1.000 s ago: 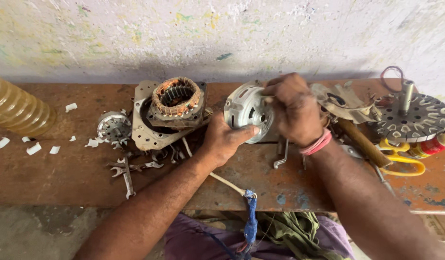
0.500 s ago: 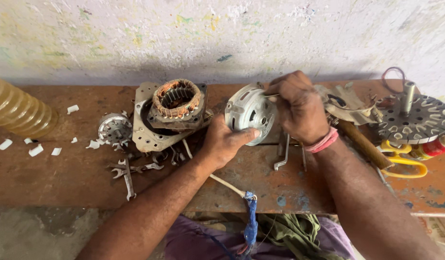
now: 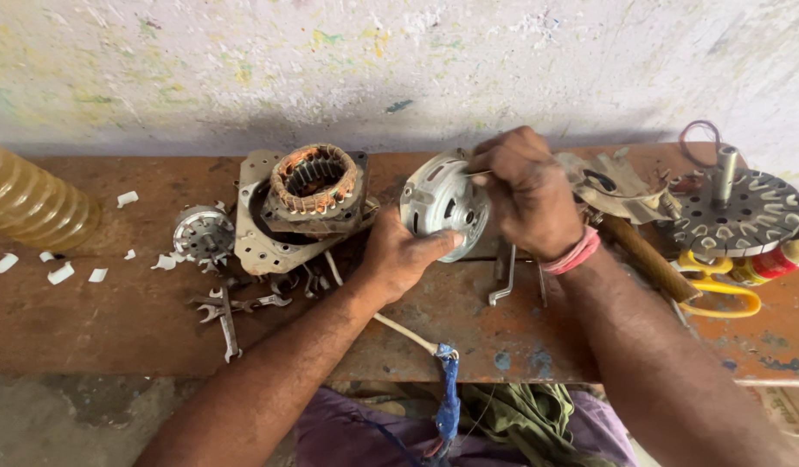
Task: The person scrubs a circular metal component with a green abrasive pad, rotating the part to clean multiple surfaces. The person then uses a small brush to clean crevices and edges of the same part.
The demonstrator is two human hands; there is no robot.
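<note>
Rusty brown tabletop (image 3: pixel 114 320) against a scuffed pale wall, pretty cluttered. Left hand (image 3: pixel 399 259) props up a round silver motor cover (image 3: pixel 441 206) standing on edge mid-bench, fingers wrapped on its lower rim. Right hand (image 3: pixel 529 195) sits on its top right, fingers pinched together. Copper-wound stator (image 3: pixel 314 183) just left, yellow scissors (image 3: pixel 719 290) far right.

Small motor-repair workshop. Rusty, scarred metal workbench (image 3: pixel 114 320) against a stained, paint-flecked wall (image 3: pixel 243 60). Bench strewn with fan-motor parts: copper-wound stator (image 3: pixel 314 179), slotted rotor disc (image 3: pixel 750 212), pressed end covers. Open-ended spanners (image 3: pixel 226 311) lie loose, yellow-handled scissors (image 3: pixel 719 290) near a wooden-handled tool (image 3: pixel 646 257).
</note>
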